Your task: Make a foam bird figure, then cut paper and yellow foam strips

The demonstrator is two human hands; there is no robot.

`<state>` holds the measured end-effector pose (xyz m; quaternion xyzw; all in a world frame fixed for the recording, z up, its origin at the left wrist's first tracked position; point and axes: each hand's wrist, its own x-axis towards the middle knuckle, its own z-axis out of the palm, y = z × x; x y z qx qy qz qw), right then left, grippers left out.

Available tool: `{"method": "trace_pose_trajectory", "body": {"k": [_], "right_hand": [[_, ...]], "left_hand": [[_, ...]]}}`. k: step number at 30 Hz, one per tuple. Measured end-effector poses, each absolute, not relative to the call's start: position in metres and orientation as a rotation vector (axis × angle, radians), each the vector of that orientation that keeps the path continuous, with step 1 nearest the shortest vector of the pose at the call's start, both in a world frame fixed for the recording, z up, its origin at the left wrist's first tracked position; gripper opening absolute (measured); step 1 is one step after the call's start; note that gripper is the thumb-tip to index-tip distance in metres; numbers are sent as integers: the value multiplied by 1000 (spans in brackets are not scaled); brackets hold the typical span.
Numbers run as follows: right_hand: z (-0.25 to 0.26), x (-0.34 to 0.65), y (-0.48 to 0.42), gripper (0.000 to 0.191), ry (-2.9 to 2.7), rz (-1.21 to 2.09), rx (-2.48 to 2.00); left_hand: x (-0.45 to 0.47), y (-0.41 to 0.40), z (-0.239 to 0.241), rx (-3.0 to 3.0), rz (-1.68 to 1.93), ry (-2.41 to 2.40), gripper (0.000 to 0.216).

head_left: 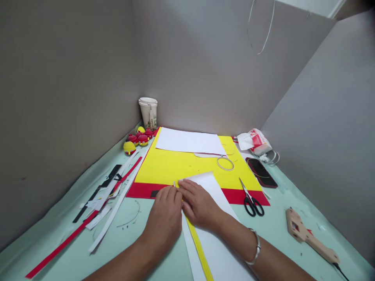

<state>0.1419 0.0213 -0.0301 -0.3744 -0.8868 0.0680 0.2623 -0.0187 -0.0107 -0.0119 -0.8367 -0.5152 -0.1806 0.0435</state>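
While the left hand (pixel 167 210) curls at the far end of a yellow strip (pixel 196 244), the right hand (pixel 199 201) lies over it, fingers together; whether either pinches it, I cannot tell. The strip runs along white paper (pixel 221 261) on the tabletop (pixel 274 226).

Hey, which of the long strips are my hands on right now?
The yellow strip, running toward you from your left hand and right hand. The red strip and long white strip lie apart from both, off to the left.

Strip (pixel 196 242) on sheet (pixel 219 262); scissors (pixel 249 197) right of sheet; glue gun (pixel 311 237) right of scissors.
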Motion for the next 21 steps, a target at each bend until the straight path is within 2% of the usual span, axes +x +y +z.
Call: {"method": "trace_pose_trajectory", "body": {"k": [7, 16, 21], "right_hand": [[-26, 140, 20, 43, -2373, 225, -1010], [-33, 146, 27, 45, -2364, 270, -959], [-34, 144, 27, 44, -2330, 250, -1004]], "left_hand": [[-22, -7, -23, -2613, -738, -1626, 35], [-33, 6, -15, -2600, -698, -1958, 40], [-36, 13, -14, -2581, -814, -1994, 39]]}}
